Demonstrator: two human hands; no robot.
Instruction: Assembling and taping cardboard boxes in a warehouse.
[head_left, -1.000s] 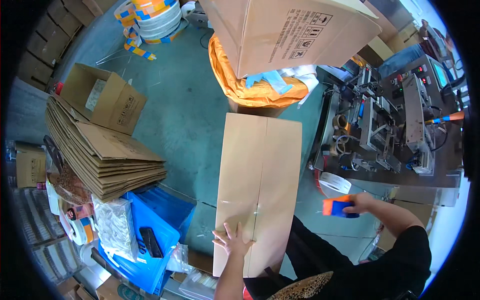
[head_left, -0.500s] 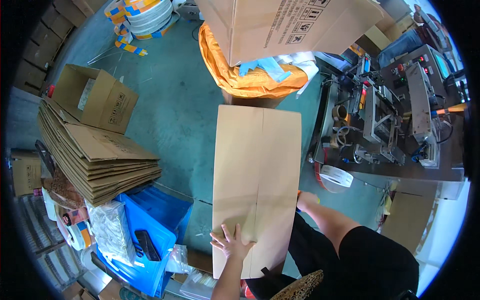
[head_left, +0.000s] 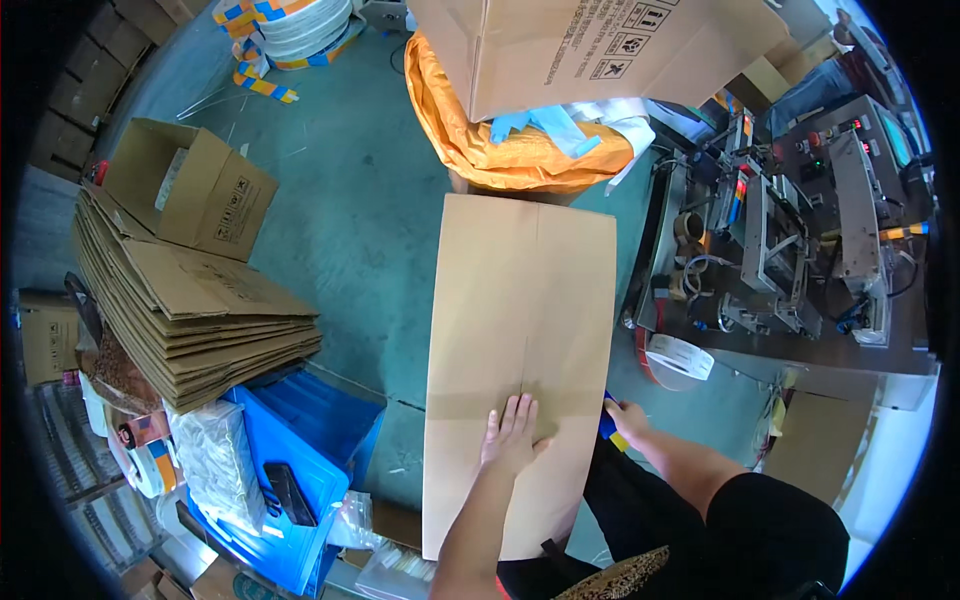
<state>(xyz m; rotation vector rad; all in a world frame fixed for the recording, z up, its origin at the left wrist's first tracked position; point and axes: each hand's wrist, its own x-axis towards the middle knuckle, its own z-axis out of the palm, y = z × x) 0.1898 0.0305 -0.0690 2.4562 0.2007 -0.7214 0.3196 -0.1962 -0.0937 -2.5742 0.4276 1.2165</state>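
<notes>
A large closed cardboard carton (head_left: 520,300) stands in front of me, its two top flaps meeting along a lengthwise seam. Flat on its top, near the seam, lies my left hand (head_left: 513,440) with the fingers stretched forward. At the carton's right side my right hand (head_left: 629,422) is closed on a small blue-and-yellow handheld tool (head_left: 609,428). Part of that tool is hidden, so its exact kind is unclear.
Flattened cartons (head_left: 240,340) are stacked at left beside an open carton (head_left: 225,205). A blue plastic bin (head_left: 335,480) carries a phone (head_left: 290,494). An orange sack (head_left: 450,120) stands beyond the carton, and a machine (head_left: 770,240) fills the right side.
My left hand has slid forward and right across the carton top, its fingers closer together. My right hand has shifted slightly back, and the blue-and-yellow tool now shows. The view has shifted slightly.
</notes>
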